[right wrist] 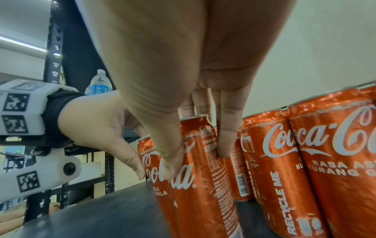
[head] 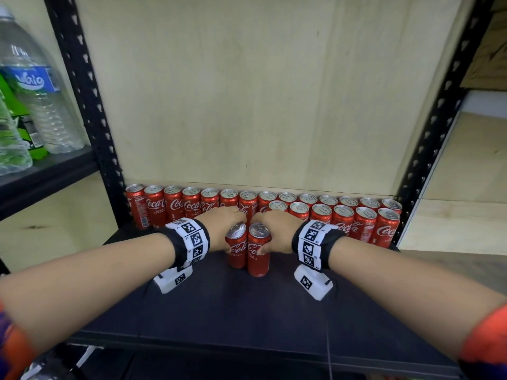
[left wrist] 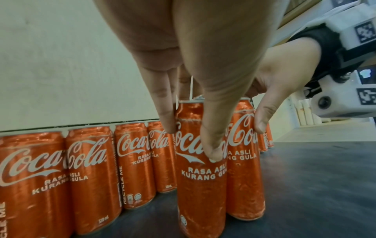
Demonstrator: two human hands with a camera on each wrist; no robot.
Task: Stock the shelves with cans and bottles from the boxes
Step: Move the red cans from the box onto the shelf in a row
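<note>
The left hand [head: 225, 229] grips a slim red Coca-Cola can [head: 236, 249] from above, thumb [left wrist: 211, 145] down the near face and fingers [left wrist: 165, 116] curled over the far side. The right hand [head: 277, 231] grips a second slim red Coca-Cola can [head: 258, 252] the same way, thumb [right wrist: 171, 154] on the near face, fingers [right wrist: 226, 138] wrapped behind. The two held cans stand side by side, touching or nearly so, between the two thumbs on the dark matte shelf board [head: 247, 311]. In the head view the left can leans slightly away from its neighbour at the top; whether its base is flat on the board cannot be told.

Just beyond the fingertips stands a long back row of red Coca-Cola cans [head: 192, 205] against the pale plywood back panel [head: 260, 91]. To the right of the right hand's fingers a shorter front row of red cans [head: 343, 218] stands before it.

The wrist views show what the head view hides: each thumb pad pressed on the white script, and the small print "RASA ASLI KURANG GULA". The head view alone shows the silver can lids, the black perforated steel upright [head: 87, 105], and, far left of the fingers, a clear plastic water bottle with a blue label [head: 35, 86] on the neighbouring shelf.
</note>
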